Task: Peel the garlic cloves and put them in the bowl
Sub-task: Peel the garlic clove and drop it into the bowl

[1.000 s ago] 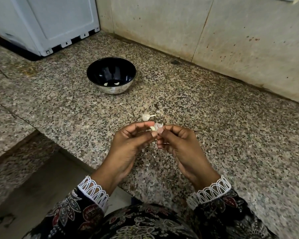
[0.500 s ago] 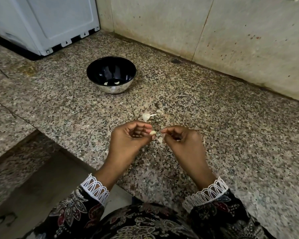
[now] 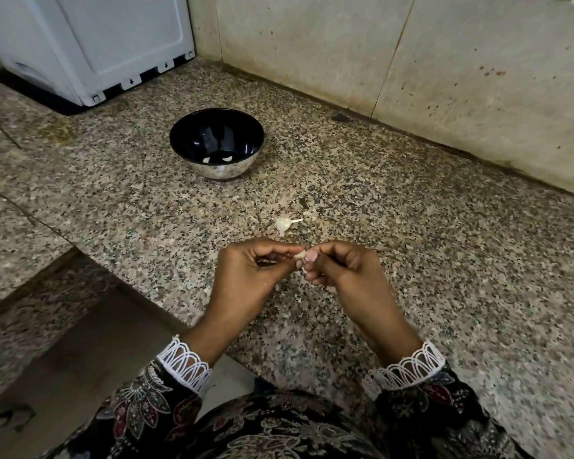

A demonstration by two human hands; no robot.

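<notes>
— Closing back together since half a second ago, both hands, meeting again around the garlic clove above the near part of the granite counter.
— Pinching it how?
— Gripping the clove between curled thumb and fingertips of the left hand; picking at its other end with the curled fingertips of the right hand, thumbnail pressing right beside the pale tip. Hiding most of the clove inside the pinch, so hard telling how much skin is on it.
— And beyond the hands?
— Lying on the counter just past them, another garlic clove with its stem, plus scraps of peel beside it. Sitting farther back and to the left, well apart, the steel bowl, holding two peeled cloves at the bottom. Standing in the far left corner, a white appliance against the stained wall.
</notes>
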